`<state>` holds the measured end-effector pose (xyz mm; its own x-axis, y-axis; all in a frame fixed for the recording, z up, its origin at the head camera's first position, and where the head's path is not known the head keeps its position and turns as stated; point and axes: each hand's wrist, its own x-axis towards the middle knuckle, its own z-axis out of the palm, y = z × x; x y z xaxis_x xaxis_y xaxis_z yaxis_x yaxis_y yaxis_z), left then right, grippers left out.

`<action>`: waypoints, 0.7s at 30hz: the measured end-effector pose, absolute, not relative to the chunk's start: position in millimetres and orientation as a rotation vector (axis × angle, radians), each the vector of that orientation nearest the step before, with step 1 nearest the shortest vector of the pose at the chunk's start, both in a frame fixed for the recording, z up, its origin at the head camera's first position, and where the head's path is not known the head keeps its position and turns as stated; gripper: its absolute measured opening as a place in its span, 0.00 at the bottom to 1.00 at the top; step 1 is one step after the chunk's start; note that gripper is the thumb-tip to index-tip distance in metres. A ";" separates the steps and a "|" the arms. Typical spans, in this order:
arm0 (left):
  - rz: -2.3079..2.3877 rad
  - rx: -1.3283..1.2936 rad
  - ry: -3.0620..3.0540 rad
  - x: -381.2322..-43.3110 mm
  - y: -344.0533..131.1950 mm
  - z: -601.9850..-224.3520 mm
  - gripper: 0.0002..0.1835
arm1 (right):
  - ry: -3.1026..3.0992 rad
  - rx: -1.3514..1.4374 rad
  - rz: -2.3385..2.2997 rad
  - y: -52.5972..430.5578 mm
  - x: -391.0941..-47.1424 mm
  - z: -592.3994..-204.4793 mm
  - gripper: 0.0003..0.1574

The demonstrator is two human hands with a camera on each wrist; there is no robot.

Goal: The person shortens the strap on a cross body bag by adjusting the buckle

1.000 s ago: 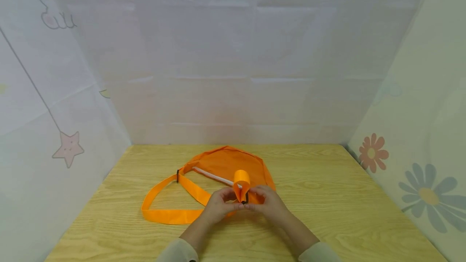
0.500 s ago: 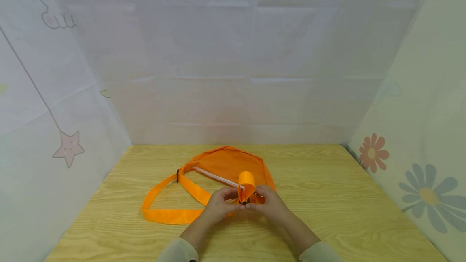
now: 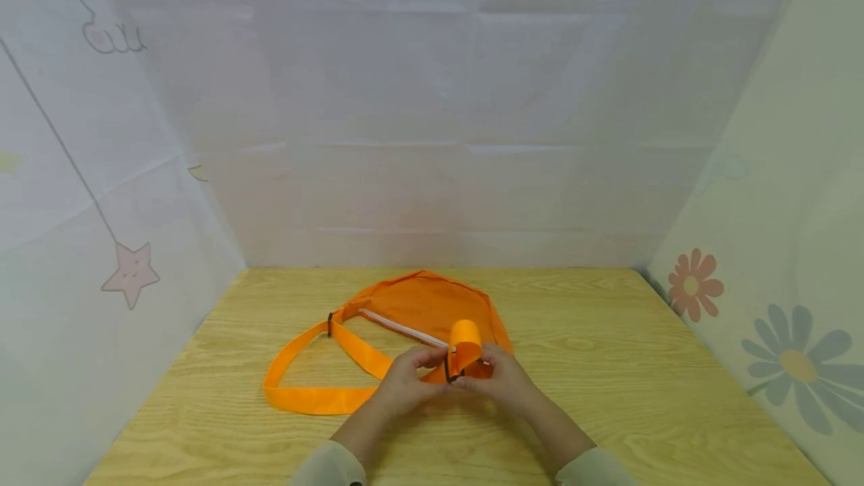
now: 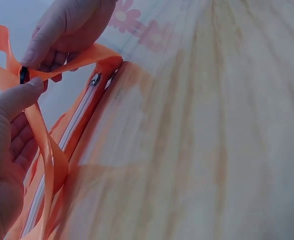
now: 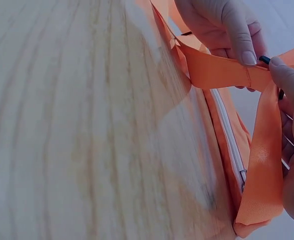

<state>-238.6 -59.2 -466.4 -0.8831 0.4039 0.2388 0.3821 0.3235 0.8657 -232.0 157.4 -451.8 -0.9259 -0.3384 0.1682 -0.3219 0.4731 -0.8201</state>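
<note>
An orange bag point(image 3: 432, 302) with a white zipper point(image 3: 405, 329) lies on the table. In front of it my left hand point(image 3: 407, 381) pinches its orange strap point(image 5: 222, 67) beside a black strap slider point(image 3: 448, 370). My right hand point(image 3: 502, 381) pinches the strap at the slider's other side, thumb against the slider's edge. Between the hands a strap loop point(image 3: 466, 332) stands up out of the slider. The left wrist view shows both thumbs close to the slider point(image 4: 23, 75). Fingers behind the strap are partly hidden.
The rest of the strap point(image 3: 317, 400) lies in a wide loop at the left, with a second black slider point(image 3: 329, 325) near the bag's corner. The wooden table point(image 3: 641, 396) meets pale patterned sheets at the back and both sides.
The standing strap loop has shifted slightly to the right. The slider has turned and shows more of its frame. The left thumb has drawn a little left; the bag lies as before.
</note>
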 end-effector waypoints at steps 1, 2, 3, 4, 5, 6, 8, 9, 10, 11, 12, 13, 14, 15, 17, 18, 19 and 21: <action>1.631 0.764 2.558 -238.7 -60.2 -466.2 0.28 | 2.673 -0.591 -1.495 157.7 -232.0 -452.0 0.22; 1.609 0.769 2.579 -239.0 -61.1 -466.5 0.28 | 2.662 -0.577 -1.505 157.9 -232.0 -452.3 0.23; 1.585 0.770 2.599 -239.4 -62.1 -466.6 0.27 | 2.657 -0.559 -1.506 158.4 -231.8 -452.3 0.24; 1.559 0.782 2.622 -239.6 -63.0 -466.9 0.27 | 2.651 -0.542 -1.511 158.8 -231.7 -452.3 0.26; 1.525 0.792 2.653 -239.7 -63.8 -467.0 0.26 | 2.646 -0.525 -1.514 158.9 -231.8 -452.4 0.27; 1.495 0.807 2.684 -239.7 -64.6 -467.2 0.25 | 2.641 -0.509 -1.517 159.0 -232.1 -452.7 0.28; 1.424 0.868 2.768 -239.1 -65.9 -467.6 0.23 | 2.644 -0.483 -1.519 159.2 -232.3 -452.7 0.28; 1.380 0.922 2.831 -238.8 -66.4 -467.9 0.20 | 2.650 -0.472 -1.519 159.1 -232.5 -452.6 0.28; 1.338 0.990 2.900 -238.5 -66.9 -468.4 0.17 | 2.652 -0.458 -1.524 158.9 -232.8 -452.7 0.28; 1.288 1.072 2.979 -238.4 -67.1 -468.6 0.15 | 2.652 -0.447 -1.530 158.7 -233.2 -452.7 0.28; 1.241 1.165 3.061 -238.6 -67.4 -468.9 0.12 | 2.656 -0.434 -1.533 158.9 -233.0 -452.4 0.28; 1.193 1.271 3.141 -239.2 -67.5 -469.1 0.09 | 2.657 -0.424 -1.541 158.9 -233.0 -452.1 0.28; 1.140 1.374 3.222 -240.2 -67.7 -469.4 0.06 | 2.655 -0.414 -1.550 158.9 -233.1 -451.9 0.28; 1.091 1.468 3.291 -241.6 -68.0 -469.6 0.05 | 2.653 -0.406 -1.559 158.9 -233.2 -451.6 0.28; 0.996 1.638 3.393 -244.5 -69.0 -469.2 0.07 | 2.650 -0.402 -1.575 159.1 -233.6 -451.4 0.28; 0.954 1.701 3.425 -246.0 -70.0 -468.8 0.09 | 2.654 -0.403 -1.581 159.2 -233.7 -451.2 0.27; 0.911 1.753 3.451 -247.2 -71.2 -468.2 0.09 | 2.656 -0.409 -1.591 159.2 -234.2 -451.4 0.26; 0.829 1.818 3.485 -248.8 -74.9 -467.1 0.11 | 2.660 -0.413 -1.599 159.7 -234.6 -451.5 0.23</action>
<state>-248.8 -74.9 -467.1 -0.3046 0.4856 0.8194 0.8025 0.5942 -0.0538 -234.6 159.7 -451.5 -0.9651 -0.2299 0.1257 -0.2188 0.4433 -0.8693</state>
